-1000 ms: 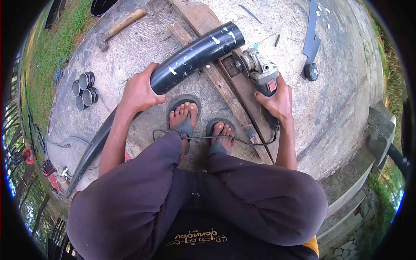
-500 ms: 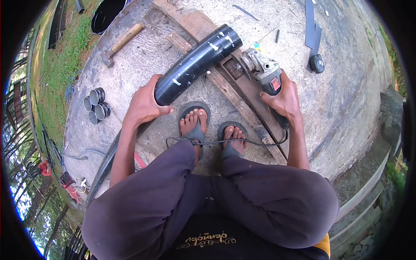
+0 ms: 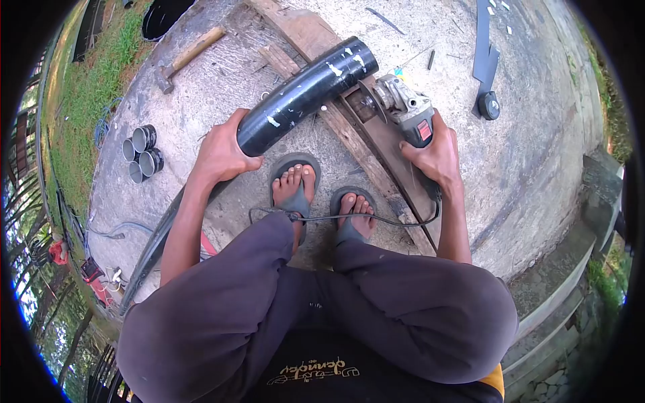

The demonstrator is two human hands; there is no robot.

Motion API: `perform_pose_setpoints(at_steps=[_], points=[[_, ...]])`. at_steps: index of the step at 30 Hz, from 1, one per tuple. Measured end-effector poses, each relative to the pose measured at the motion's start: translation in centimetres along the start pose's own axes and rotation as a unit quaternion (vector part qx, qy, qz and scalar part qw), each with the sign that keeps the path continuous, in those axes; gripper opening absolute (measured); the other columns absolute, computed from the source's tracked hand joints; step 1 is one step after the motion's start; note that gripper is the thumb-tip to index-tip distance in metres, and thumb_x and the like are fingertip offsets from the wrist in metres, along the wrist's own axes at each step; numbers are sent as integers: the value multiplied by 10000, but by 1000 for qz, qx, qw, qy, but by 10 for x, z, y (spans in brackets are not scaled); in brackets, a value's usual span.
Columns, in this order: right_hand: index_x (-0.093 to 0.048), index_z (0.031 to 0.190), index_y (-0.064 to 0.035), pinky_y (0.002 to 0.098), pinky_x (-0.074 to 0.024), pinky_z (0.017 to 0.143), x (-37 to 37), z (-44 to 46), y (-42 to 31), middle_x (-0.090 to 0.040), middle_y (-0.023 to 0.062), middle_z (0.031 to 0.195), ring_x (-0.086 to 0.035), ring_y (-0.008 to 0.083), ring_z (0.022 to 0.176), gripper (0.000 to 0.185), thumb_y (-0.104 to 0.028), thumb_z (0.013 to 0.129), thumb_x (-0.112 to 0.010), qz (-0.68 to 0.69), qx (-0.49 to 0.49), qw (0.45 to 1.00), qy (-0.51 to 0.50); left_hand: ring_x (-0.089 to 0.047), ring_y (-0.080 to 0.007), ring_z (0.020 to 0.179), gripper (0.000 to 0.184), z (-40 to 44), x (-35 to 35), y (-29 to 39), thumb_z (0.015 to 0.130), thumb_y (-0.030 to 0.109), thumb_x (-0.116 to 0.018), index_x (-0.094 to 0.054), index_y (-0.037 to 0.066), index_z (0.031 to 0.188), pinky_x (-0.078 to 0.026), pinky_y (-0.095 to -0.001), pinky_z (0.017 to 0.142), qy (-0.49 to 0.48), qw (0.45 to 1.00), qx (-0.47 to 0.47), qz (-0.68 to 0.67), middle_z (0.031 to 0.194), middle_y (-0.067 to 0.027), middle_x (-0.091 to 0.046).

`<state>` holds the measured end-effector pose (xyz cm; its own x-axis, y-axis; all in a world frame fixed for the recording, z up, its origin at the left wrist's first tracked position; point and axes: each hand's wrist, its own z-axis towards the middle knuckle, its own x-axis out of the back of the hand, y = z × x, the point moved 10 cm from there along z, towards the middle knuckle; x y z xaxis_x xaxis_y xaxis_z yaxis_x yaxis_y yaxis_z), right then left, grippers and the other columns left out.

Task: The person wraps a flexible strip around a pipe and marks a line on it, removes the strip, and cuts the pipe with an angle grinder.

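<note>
The black pipe (image 3: pixel 295 101) is in the upper middle of the frame, its open end pointing to the upper right and lying across the wooden boards (image 3: pixel 359 146). From there it goes down behind the left forearm, to the lower left of the frame. The left hand (image 3: pixel 225 153) grasps it, with the fingers bent over its upper side and the thumb at the lower side. Just beside the pipe's end is the disc of the angle grinder (image 3: pixel 408 111); if they touch, I cannot tell. The right hand (image 3: pixel 435 153) is closed around the grinder's body, above the boards. A black cable (image 3: pixel 336 217) crosses near the two sandalled feet (image 3: pixel 293 185), in the centre.

Farther out, a hammer (image 3: pixel 195 52) lies at the upper left, on the concrete ground (image 3: pixel 222 77). Below it, four short pipe rings (image 3: pixel 154 163) are standing close together. At the upper right, a round black tape measure (image 3: pixel 489 106) is beside the grey strips (image 3: pixel 482 57).
</note>
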<state>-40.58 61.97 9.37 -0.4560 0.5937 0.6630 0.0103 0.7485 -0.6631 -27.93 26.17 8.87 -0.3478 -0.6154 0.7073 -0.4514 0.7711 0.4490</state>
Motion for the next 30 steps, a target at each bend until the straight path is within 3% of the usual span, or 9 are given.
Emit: perform_pose_setpoints(at_steps=[30], points=[[-607,1257,38,431,-550,892,-1,0,-4,-745,244,1037,-735,374,976,661,-193,671,-807,-9,14,1000,4,-728,-405,992,853,-4,5,5,560,284,-829,-572,94,1351,-559,-451,910,-5,1000,16,17,1048,-248,-733]])
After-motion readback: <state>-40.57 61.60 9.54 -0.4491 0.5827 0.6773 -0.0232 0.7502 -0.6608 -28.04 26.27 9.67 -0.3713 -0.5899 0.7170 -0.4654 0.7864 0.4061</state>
